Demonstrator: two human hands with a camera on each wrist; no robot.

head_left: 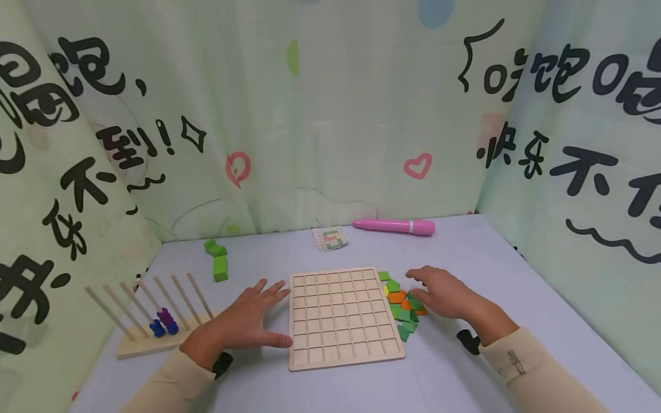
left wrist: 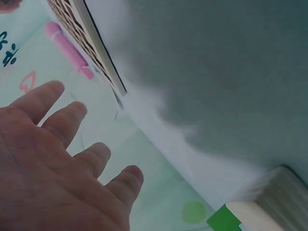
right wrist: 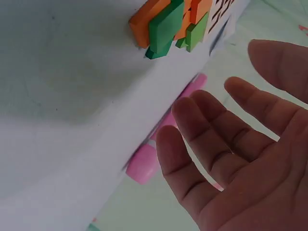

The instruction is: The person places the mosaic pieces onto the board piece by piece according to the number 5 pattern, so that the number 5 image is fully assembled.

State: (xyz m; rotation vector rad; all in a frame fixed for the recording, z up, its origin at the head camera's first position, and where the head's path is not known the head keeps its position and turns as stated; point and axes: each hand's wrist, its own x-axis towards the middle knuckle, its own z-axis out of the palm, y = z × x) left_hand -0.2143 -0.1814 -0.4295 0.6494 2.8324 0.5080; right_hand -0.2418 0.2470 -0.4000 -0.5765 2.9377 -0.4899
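A pale wooden grid board [head_left: 343, 315] with empty square cells lies on the grey table. My left hand [head_left: 253, 321] rests flat against its left edge, fingers spread and straight, thumb along the board's lower left side. A pile of green and orange square tiles [head_left: 403, 310] lies just right of the board. My right hand [head_left: 439, 292] hovers over that pile with fingers relaxed and apart, holding nothing. In the right wrist view the palm [right wrist: 240, 144] is open, with the tiles [right wrist: 166, 26] beyond it. The left wrist view shows straight fingers [left wrist: 72, 120] near the board's edge [left wrist: 91, 38].
A pink marker [head_left: 395, 226] and a small pattern card [head_left: 329, 238] lie at the back of the table. Green blocks [head_left: 219, 261] sit at the back left. A wooden peg rack [head_left: 150, 315] with blue and purple beads stands at the left. Printed curtains enclose the table.
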